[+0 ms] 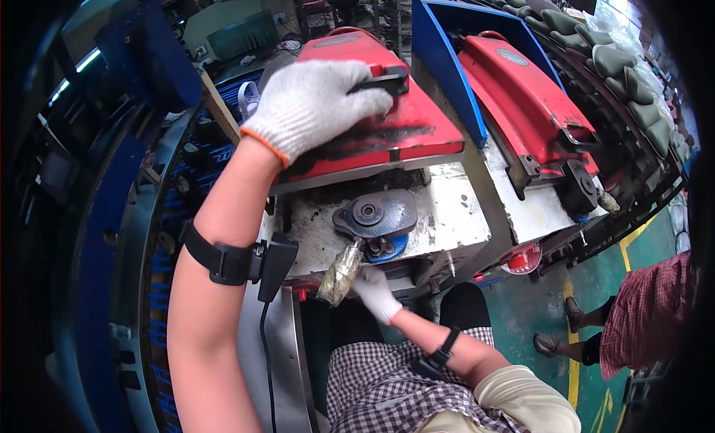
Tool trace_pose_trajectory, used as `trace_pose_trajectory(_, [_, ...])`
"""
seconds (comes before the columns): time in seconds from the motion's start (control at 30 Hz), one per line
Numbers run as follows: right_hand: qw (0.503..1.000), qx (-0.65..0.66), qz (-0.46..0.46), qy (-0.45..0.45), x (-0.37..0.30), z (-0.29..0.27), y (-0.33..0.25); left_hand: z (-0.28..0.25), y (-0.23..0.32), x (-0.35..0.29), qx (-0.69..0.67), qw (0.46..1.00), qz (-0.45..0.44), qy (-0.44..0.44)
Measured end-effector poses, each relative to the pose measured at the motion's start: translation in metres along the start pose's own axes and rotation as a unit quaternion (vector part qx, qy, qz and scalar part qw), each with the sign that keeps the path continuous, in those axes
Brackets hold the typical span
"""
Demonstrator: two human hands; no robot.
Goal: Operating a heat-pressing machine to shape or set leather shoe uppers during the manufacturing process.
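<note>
My left hand (316, 102), in a white knit glove with an orange cuff, is closed around the black handle (387, 81) on top of a red machine cover (428, 124). The cover's front edge sits above a worn metal machine top (462, 209). A dark metal clamp block (376, 213) with a round bolt head is mounted there, over a small blue part (395, 248). From it a lever grip wrapped in yellowish tape (341, 273) sticks out toward me. Just right of that grip, below the front edge, my gloved right hand (375, 291) is curled closed; what its fingers hold is hidden.
A second red-covered machine (514, 90) with a blue side guard (447, 53) stands to the right. Green padded pieces (633, 68) fill a rack beyond it. At the right another person (648, 314) stands on the green floor. A dark metal rack (160, 284) runs along my left.
</note>
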State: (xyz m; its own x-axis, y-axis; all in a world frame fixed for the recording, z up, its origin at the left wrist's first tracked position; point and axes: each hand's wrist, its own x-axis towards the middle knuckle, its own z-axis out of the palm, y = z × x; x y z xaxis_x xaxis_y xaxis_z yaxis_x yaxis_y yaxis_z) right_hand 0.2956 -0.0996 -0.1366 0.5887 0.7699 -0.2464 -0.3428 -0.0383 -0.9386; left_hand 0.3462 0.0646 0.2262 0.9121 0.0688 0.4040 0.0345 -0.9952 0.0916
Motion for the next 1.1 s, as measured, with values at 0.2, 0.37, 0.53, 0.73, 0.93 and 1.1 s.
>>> trace_pose_trajectory(0.2, [0.881,0.33,0.034,-0.338,-0.068,0.011,-0.075,0.036,0.01,-0.033,-0.032,0.997,0.002,-0.063])
trace_pose_trajectory(0.37, [0.758,0.503,0.031,-0.414,-0.069,0.024,-0.119,0.052,0.015,-0.041,-0.025,0.998,0.013,-0.063])
trace_pose_trajectory(0.53, [0.698,0.578,0.075,-0.416,-0.067,0.021,-0.117,0.048,0.019,-0.045,-0.031,0.998,0.008,-0.047])
trace_pose_trajectory(0.73, [0.813,0.524,0.076,-0.242,-0.105,-0.058,-0.162,0.054,0.027,-0.047,-0.016,0.999,-0.015,-0.028])
trace_pose_trajectory(0.93, [0.975,0.16,-0.15,-0.038,-0.151,-0.167,-0.205,0.057,0.03,-0.044,-0.032,0.998,-0.027,-0.041])
trace_pose_trajectory(1.1, [0.798,-0.305,-0.4,0.333,-0.175,-0.29,-0.26,0.073,0.03,-0.037,-0.323,0.938,-0.085,0.091])
